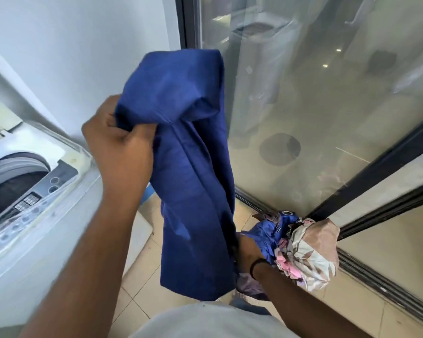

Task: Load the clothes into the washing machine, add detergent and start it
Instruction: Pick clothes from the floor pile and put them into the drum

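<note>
Left hand point(119, 140): fist closed round the blue cloth point(191, 167) — raised at centre.
Right hand point(248, 252): 5 o'clock, mostly hidden — grip unclear, against the floral bundle point(308, 254).
Washing machine point(34, 191): 9 o'clock, lid up.

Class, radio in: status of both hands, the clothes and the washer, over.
Left hand grips blue cloth, raised. Right hand holds floral bundle, low. Washing machine lid open, path clear.

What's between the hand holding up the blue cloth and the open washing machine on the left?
Nothing. In the head view, the left hand grips the blue cloth just right of the washing machine; only white wall shows behind that stretch.
</note>
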Demonstrator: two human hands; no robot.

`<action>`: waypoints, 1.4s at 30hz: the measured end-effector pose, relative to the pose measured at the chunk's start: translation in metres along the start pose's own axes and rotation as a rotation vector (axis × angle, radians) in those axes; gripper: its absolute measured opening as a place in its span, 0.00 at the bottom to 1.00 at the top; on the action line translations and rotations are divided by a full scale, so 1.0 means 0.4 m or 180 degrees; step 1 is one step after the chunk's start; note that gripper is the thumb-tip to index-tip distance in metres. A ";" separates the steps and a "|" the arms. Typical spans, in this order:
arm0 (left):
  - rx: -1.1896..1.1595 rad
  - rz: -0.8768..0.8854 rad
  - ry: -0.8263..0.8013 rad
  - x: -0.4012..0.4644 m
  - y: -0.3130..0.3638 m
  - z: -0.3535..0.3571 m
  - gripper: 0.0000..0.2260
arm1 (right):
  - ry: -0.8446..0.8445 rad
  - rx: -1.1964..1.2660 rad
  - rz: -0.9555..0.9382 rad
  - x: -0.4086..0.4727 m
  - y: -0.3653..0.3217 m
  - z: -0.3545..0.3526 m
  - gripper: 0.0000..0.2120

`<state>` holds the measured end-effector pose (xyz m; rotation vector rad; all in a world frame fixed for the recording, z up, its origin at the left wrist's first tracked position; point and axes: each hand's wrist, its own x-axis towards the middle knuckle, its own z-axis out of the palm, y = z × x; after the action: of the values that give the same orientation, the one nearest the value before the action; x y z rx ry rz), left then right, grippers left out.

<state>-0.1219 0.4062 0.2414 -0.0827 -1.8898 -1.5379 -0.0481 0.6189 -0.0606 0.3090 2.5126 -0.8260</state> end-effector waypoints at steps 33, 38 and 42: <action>0.1074 -0.1507 0.0907 -0.069 -0.030 0.038 0.07 | -0.0348 0.1318 -0.2110 0.044 -0.209 -0.218 0.49; 0.0563 -0.1351 0.1481 0.018 0.006 -0.047 0.13 | -0.0880 -0.0151 -0.1648 0.110 -0.152 -0.104 0.55; 0.0244 -0.1073 0.1809 0.089 0.016 -0.148 0.14 | -0.0927 -0.0316 -0.1421 0.164 -0.265 -0.064 0.13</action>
<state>-0.1187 0.3430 0.2697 0.6691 -1.5438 -1.4913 -0.1512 0.5547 -0.0225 -0.3942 2.3598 -0.8332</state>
